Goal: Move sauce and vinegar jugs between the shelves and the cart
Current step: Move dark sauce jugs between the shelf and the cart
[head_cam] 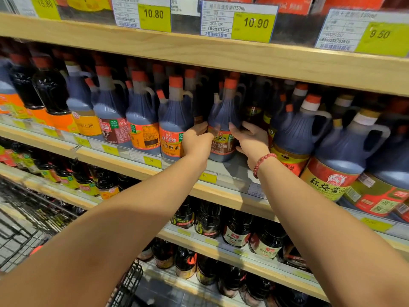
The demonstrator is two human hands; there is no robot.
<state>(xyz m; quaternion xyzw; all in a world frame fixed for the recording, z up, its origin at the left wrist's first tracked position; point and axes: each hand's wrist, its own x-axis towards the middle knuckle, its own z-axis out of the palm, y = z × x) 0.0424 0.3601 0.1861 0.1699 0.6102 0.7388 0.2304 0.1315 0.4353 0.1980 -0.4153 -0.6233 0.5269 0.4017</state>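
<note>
We see the left hand (197, 145) and right hand (252, 139) clasped on opposite sides of one sauce jug (223, 120). It stands upright on the wooden shelf (221, 196), just beside a like jug (174, 125).

Two hands are counted: the left hand (196, 144) and the right hand (252, 138), left and right of one held jug (224, 120). Four yellow price tags are seen on the top shelf edge (199, 52) above that jug; "10.80" (153, 17) and "10.90" (254, 25) are clearest. One bead bracelet (262, 162) is counted.
</note>
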